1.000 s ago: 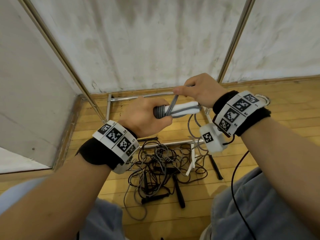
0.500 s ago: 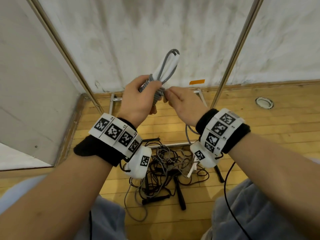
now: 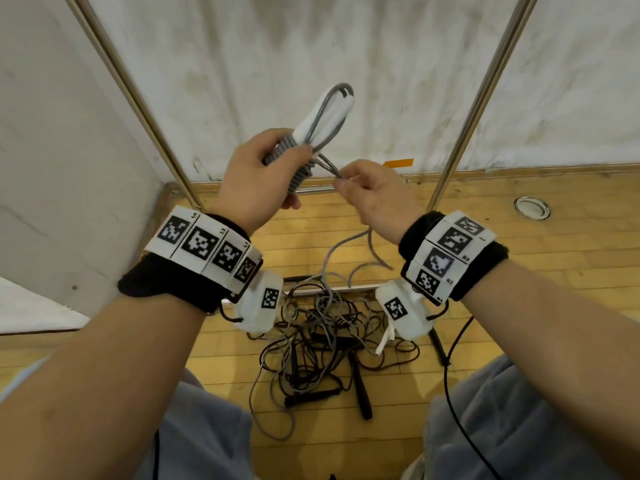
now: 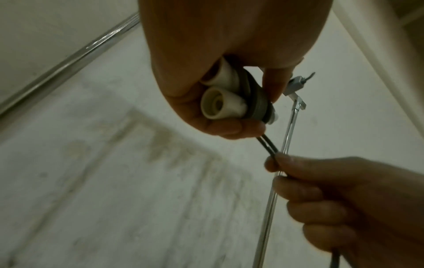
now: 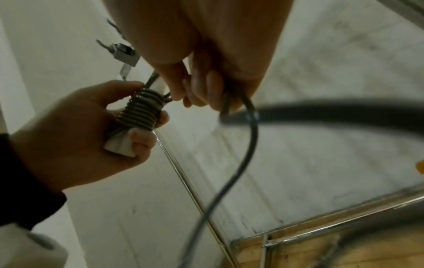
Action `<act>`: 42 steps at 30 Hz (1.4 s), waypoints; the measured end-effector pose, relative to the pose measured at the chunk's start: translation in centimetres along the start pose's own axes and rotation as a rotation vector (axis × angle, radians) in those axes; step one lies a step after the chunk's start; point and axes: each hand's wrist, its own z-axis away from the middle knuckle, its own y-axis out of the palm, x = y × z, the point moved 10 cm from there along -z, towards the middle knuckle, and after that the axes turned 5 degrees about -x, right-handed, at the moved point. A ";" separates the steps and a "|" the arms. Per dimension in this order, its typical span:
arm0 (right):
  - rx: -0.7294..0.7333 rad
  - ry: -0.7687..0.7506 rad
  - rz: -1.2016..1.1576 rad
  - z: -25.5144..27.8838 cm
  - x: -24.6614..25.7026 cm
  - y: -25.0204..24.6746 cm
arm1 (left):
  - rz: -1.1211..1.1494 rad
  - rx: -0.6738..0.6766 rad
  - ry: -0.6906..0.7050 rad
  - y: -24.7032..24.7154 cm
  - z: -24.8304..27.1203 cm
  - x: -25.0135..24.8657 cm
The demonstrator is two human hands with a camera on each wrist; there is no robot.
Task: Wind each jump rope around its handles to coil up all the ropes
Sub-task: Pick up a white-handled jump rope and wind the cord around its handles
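My left hand (image 3: 258,178) grips a pair of white jump rope handles (image 3: 327,119) held together and pointing up, with grey rope (image 5: 141,110) wound in tight turns round their lower part. A loop of the same grey rope (image 3: 332,109) runs up over the handle tips. My right hand (image 3: 372,192) pinches a doubled strand of that rope (image 4: 268,146) just right of the coil, and the slack (image 3: 346,251) hangs from it to the floor. In the left wrist view the handle ends (image 4: 220,103) face the camera. A tangle of several dark and grey ropes (image 3: 322,341) lies on the floor below.
Two slanted metal poles (image 3: 145,109) (image 3: 481,98) and a low metal frame rail (image 3: 311,190) stand against the white wall ahead. Black handles (image 3: 360,389) lie in the tangle on the wooden floor. A round floor fitting (image 3: 531,207) sits at the right. My knees are at the bottom.
The handles went from lying sideways at chest height to pointing up, raised higher. My right hand dropped from above the handles to their right side, pinching the rope there.
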 end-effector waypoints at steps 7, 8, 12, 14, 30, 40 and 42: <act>0.156 -0.019 0.197 1.1 0.3 2.1 | -0.593 -0.161 0.231 -2.0 -0.2 0.7; 0.171 -0.038 0.241 1.2 0.5 2.2 | -0.715 -0.159 0.244 -2.0 -0.3 1.1; 0.251 -0.121 0.440 2.0 0.8 3.0 | -1.018 0.016 0.162 -0.4 -0.6 4.4; 0.271 -0.148 0.499 2.2 0.9 3.2 | -1.071 0.126 0.105 0.8 -0.4 6.1; 0.005 -0.167 0.722 0.0 0.1 -0.7 | -1.036 0.654 0.126 7.3 4.3 7.3; 0.118 0.077 0.253 -0.5 -1.9 -1.6 | -0.852 0.499 0.261 6.6 4.7 3.0; 0.131 0.143 0.151 -0.5 -2.3 -2.0 | -0.779 0.479 0.223 6.1 4.5 2.5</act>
